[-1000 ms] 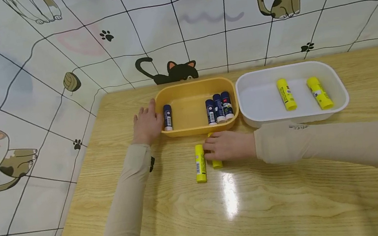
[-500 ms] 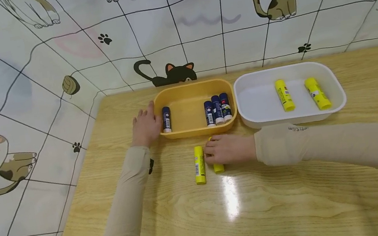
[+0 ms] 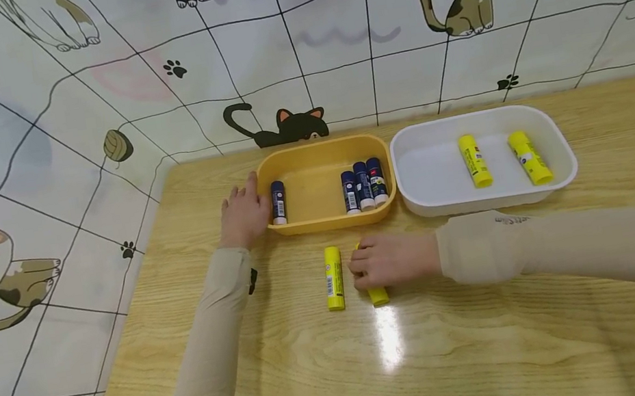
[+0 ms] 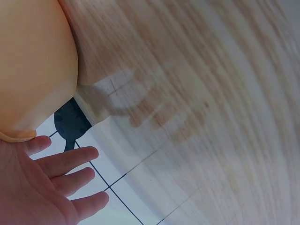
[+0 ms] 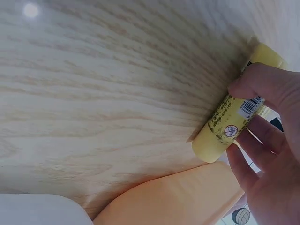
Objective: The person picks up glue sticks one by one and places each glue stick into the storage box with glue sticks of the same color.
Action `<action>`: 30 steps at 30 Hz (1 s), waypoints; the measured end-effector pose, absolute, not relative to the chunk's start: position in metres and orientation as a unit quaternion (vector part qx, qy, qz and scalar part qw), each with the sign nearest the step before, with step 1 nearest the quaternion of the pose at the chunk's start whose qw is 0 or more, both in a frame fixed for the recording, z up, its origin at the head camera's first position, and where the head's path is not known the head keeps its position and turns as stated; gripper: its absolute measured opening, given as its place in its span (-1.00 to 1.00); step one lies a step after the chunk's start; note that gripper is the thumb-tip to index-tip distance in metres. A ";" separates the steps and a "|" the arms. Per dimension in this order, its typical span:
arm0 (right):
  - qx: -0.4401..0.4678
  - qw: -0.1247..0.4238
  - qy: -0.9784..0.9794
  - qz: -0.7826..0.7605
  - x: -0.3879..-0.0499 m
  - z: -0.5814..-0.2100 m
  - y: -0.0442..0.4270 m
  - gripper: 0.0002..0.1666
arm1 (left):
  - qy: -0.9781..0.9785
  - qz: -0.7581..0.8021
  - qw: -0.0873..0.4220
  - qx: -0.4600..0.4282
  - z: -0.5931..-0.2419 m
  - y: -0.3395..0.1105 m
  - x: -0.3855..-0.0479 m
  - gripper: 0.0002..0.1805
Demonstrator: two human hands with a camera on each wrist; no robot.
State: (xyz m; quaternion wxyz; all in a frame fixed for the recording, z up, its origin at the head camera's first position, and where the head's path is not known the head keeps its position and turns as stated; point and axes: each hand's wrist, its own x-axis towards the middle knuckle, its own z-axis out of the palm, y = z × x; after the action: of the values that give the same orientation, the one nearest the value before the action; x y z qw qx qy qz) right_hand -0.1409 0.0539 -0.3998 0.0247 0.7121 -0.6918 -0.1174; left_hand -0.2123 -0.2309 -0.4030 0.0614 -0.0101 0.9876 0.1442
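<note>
My right hand [image 3: 394,258] grips a yellow glue stick [image 5: 229,122] between thumb and fingers, low over the table. In the head view the hand covers much of that stick. Just left of it, a second yellow glue stick [image 3: 334,278] lies on the wood. My left hand [image 3: 244,218] is at the left end of the orange tray [image 3: 322,225]; in the left wrist view its fingers [image 4: 70,161] are extended beside the tray wall. Inside that tray are a lone navy glue stick [image 3: 278,202] at the left and several more [image 3: 362,185] at the right.
A white tray [image 3: 489,202] stands against the orange tray's right end, with two yellow glue sticks [image 3: 475,161] inside. Both trays sit near the back of the wooden table [image 3: 443,358]. Cat-patterned walls [image 3: 329,37] border the table behind and to the left.
The right hand has drawn its yellow glue stick slightly toward the front and right, away from the other loose one. The left hand stays by the orange tray.
</note>
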 end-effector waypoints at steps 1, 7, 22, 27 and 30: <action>0.714 0.022 -0.691 -0.116 -0.139 -0.399 0.055 -0.76 | 0.988 0.143 0.061 -0.010 -0.403 -0.231 -0.212 -0.35; 0.726 0.035 -0.676 -0.122 -0.129 -0.397 0.062 -0.76 | 0.988 0.143 0.062 -0.011 -0.403 -0.231 -0.212 -0.35; 0.723 0.072 -0.678 -0.113 -0.120 -0.387 0.077 -0.79 | 0.988 0.144 0.062 -0.010 -0.404 -0.233 -0.212 -0.35; 0.704 0.078 -0.700 -0.094 -0.127 -0.371 0.086 -0.72 | 0.987 0.148 0.066 -0.009 -0.404 -0.233 -0.212 -0.35; 0.682 0.078 -0.722 -0.091 -0.134 -0.357 0.094 -0.64 | 0.987 0.149 0.064 -0.007 -0.405 -0.233 -0.213 -0.35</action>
State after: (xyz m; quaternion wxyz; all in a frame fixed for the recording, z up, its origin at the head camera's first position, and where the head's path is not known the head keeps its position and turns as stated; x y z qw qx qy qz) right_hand -0.1343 0.0944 -0.3570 0.0777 0.6819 -0.7217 -0.0905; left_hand -0.2133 -0.2329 -0.4052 0.0644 -0.0074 0.9867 0.1491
